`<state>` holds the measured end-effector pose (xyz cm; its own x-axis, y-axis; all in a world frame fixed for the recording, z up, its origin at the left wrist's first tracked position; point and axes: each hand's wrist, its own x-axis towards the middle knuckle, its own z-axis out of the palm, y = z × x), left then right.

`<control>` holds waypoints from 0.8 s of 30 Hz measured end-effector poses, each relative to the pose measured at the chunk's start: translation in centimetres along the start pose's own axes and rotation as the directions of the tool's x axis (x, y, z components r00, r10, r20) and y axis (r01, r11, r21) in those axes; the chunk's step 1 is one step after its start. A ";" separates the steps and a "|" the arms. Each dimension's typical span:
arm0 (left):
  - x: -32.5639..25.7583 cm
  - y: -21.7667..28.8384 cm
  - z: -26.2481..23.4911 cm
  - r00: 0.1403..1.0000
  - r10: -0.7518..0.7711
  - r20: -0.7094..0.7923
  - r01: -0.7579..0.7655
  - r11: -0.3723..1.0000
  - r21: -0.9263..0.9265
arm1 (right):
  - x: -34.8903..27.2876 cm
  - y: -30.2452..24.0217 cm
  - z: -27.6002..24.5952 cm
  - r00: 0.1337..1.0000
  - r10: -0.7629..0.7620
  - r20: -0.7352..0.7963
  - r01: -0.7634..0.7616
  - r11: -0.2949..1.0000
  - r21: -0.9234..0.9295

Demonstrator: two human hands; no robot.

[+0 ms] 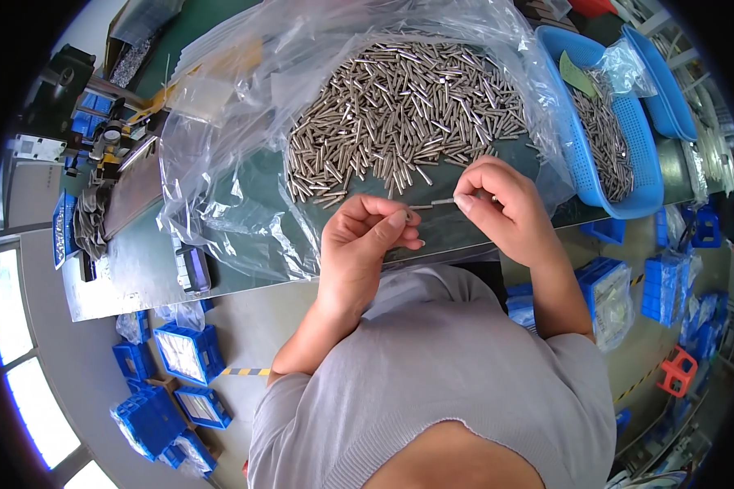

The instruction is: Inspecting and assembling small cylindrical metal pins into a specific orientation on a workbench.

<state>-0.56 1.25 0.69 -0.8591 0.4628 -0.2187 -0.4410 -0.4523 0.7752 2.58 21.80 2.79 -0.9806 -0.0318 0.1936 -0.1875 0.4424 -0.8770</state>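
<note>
A crumpled clear plastic sheet (220, 196) covers the left and middle of the dark green counter (139, 261). On it, toward the far edge, lies a broad heap of short silvery metal pins (400, 106). Near the front edge the left hand (363, 244) has its fingers curled narrow (what they pinch is too small to tell). The right hand (506, 204) pinches one thin metal pin (443, 200), pointing at the left hand. At the right edge sits a blue plastic basket (595, 171) with more pins.

A large clear plastic bag (245, 187) lay open on the green table (139, 261); another clear bag (620, 61) lined the blue basket (628, 163) right of it; a small dark screen (192, 269) sat just below the large bag's left corner.
</note>
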 end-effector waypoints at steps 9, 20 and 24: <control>-0.2 0.0 0.2 0.998 -0.058 0.039 0.057 0.998 0.031 | 0.6 -1.3 0.5 0.983 -0.139 0.118 0.136 0.990 0.032; -0.2 0.0 -0.1 0.999 -0.029 0.019 0.027 0.996 0.085 | 0.5 -0.3 3.3 0.982 -0.182 0.042 0.176 0.978 0.114; -0.2 0.0 -0.1 0.999 -0.037 0.037 0.034 0.997 0.076 | -0.4 -0.7 3.6 0.995 -0.101 -0.008 0.100 0.982 0.159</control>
<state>-0.45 1.08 0.68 -0.8319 0.5071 -0.2254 -0.4492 -0.3769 0.8100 2.86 18.32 1.75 -0.9563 -0.0693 0.2841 -0.2918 0.2886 -0.9119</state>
